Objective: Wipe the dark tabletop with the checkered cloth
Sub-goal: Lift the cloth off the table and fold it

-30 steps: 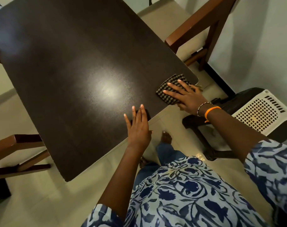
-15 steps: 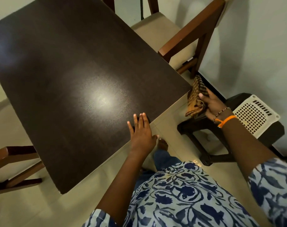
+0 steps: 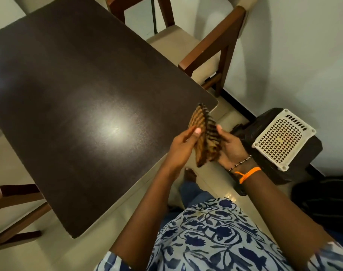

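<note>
The dark tabletop (image 3: 84, 98) fills the left and middle of the head view, with a bright glare patch near its centre. The checkered cloth (image 3: 204, 137), folded and showing an orange-brown and black weave, hangs in the air over the table's near right edge. My left hand (image 3: 181, 145) pinches the cloth's left side with thumb and fingers. My right hand (image 3: 230, 147), with a bead bracelet and an orange band at the wrist, holds the cloth's right side from below. Neither hand touches the table.
A wooden chair with a beige seat (image 3: 204, 49) stands at the table's far right side. A dark plastic stool with a white perforated panel (image 3: 282, 137) sits by the wall on the right. Another wooden chair frame (image 3: 12, 208) is at the lower left. My foot (image 3: 190, 175) stands on the tiled floor.
My right hand slid the cloth off the table's right corner and lifted it. My left hand left the table edge and took hold of the cloth too.
</note>
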The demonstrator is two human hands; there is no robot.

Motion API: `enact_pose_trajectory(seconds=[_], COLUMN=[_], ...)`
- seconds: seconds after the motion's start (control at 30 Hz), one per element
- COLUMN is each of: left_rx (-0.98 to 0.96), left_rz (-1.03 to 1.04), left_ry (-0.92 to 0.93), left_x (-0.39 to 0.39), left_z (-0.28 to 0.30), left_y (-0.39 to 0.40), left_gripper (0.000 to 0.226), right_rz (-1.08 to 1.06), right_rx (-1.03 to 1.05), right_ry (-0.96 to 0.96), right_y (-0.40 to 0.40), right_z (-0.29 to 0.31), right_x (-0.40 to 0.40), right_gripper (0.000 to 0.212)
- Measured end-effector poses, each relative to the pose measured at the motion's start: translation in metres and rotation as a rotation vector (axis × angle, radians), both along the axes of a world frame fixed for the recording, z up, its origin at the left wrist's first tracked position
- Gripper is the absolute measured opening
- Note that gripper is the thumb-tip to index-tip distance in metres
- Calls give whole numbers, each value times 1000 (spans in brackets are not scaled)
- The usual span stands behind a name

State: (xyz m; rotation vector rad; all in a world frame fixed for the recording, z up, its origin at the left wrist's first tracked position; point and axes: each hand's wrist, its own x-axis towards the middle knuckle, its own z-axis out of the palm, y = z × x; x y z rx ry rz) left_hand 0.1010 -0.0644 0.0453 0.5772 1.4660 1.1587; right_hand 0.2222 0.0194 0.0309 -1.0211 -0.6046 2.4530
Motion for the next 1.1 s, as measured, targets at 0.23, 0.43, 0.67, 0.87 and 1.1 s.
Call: enact_pose_trajectory(seconds=[0.23,0.43,0.67,0.87,1.1], left_rx=[-113,-144,-262,-429,-459], left_rz=[230,217,57,-179,-432], left_ry=[4,-137,-234,-3,129], left_x=[-1,8,40,86,187], left_z=[-7,-3,-10,-40,-97], left_y=[-13,0,55,130,244], left_gripper=[10,5,21,38,38], right_rz=[362,59,-178,-315,-448], right_rx=[680,389,-81,19,24], right_ry=[-349,-592,-223,-449,-664], right_y=[-31,-20,13,63,147], right_z=[5,-8,-25,-54,-104], right_x=[-10,14,64,119,225], right_gripper=[40,41,22,40,41])
